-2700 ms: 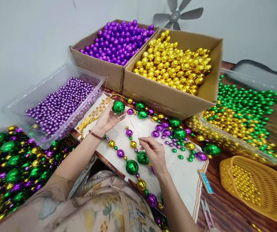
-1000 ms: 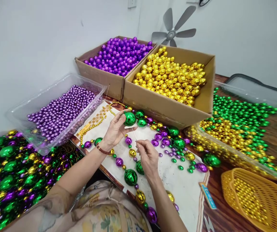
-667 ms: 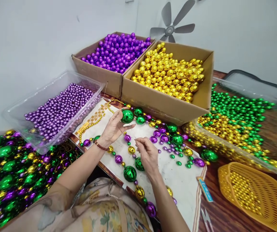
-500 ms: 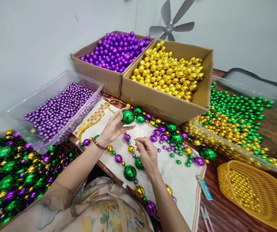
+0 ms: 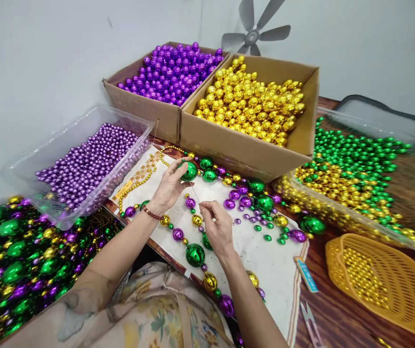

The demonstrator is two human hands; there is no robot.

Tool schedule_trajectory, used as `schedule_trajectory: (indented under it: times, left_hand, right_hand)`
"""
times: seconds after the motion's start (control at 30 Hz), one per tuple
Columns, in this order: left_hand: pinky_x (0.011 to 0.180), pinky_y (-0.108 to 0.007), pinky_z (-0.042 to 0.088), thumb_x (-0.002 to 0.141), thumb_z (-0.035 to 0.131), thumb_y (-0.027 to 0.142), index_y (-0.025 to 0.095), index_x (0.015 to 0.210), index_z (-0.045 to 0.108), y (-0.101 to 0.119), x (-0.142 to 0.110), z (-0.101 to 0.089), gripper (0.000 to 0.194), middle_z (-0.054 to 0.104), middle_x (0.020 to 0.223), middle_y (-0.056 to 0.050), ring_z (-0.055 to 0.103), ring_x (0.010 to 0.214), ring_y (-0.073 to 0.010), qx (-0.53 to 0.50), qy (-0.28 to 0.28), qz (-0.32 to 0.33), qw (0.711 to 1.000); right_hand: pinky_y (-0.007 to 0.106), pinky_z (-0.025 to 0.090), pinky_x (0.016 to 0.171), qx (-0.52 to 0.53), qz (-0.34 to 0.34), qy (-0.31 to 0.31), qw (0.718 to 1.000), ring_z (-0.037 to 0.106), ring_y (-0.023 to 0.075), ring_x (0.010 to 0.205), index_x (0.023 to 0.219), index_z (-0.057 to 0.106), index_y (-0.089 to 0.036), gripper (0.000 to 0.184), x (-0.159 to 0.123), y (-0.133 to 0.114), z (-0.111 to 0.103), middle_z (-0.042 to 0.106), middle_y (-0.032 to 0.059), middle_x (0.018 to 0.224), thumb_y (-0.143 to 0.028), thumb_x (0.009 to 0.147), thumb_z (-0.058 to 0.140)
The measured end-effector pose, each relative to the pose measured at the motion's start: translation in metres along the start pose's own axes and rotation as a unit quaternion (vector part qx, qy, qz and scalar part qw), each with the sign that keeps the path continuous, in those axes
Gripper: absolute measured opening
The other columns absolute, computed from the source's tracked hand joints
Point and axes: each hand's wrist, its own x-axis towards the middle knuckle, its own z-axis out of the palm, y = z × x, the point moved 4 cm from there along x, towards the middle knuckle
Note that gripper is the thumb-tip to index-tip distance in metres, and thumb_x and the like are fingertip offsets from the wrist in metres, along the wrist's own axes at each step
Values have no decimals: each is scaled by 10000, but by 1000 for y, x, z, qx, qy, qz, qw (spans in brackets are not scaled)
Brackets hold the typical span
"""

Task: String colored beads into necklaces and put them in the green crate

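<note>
My left hand (image 5: 173,184) grips a large shiny green bead (image 5: 189,171) between thumb and fingers, above the white cloth (image 5: 243,256). Just right of it, my right hand (image 5: 218,226) pinches the lower end of a thin needle-like piece (image 5: 194,192) that runs up to the underside of the bead. Whether it is a needle or a stiff thread is too fine to tell. A strung garland of purple, gold and green beads (image 5: 194,254) hangs below both hands towards my lap. Loose small purple and green beads (image 5: 258,227) lie on the cloth to the right.
Cardboard boxes hold purple balls (image 5: 178,72) and gold balls (image 5: 250,106) at the back. Clear tubs carry small purple beads (image 5: 87,159) and green-gold beads (image 5: 355,169). A yellow basket (image 5: 410,285), snips (image 5: 310,324) and a blue-labelled knife-like item (image 5: 306,274) lie right; finished garlands (image 5: 15,251) heap left.
The green bead and my left hand have shifted slightly left and tilted. My right hand has moved a little left and up, still pinching the thin piece.
</note>
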Motion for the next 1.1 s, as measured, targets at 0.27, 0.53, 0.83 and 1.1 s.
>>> schedule_trajectory:
  times: [0.27, 0.53, 0.83, 1.1]
  left_hand:
    - [850, -312, 536, 810, 814, 366, 222, 1060, 682, 2, 3, -2, 317, 678, 1124, -44, 636, 948, -155, -57, -17, 21, 998]
    - [923, -359, 550, 758, 856, 394, 228, 1085, 702, -11, -9, 12, 398, 692, 1194, -61, 661, 1087, -222, -41, -67, 0, 997]
    - [1002, -420, 533, 820, 801, 413, 245, 1153, 697, -22, -16, 19, 387, 670, 1257, -76, 629, 1184, -255, -5, -98, -16, 995]
    - [990, -389, 532, 809, 807, 406, 257, 1160, 684, -39, -12, 19, 400, 658, 1256, -60, 631, 1125, -214, 74, -104, -10, 992]
  right_hand:
    - [271, 441, 583, 24, 23, 26, 999, 585, 143, 623, 845, 670, -209, 142, -14, 8, -11, 615, -8, 700, -235, 936, 565]
    - [284, 458, 601, 61, 50, 56, 995, 598, 151, 660, 847, 664, -210, 144, -7, 9, -6, 626, -1, 730, -266, 936, 567]
    - [269, 507, 558, 200, 141, 14, 969, 658, 148, 644, 956, 705, -213, 173, 13, 9, -6, 699, 17, 819, -331, 846, 643]
    - [215, 447, 501, 230, 236, 16, 944, 669, 132, 581, 748, 635, -196, 176, 11, 27, -12, 665, -15, 659, -367, 767, 675]
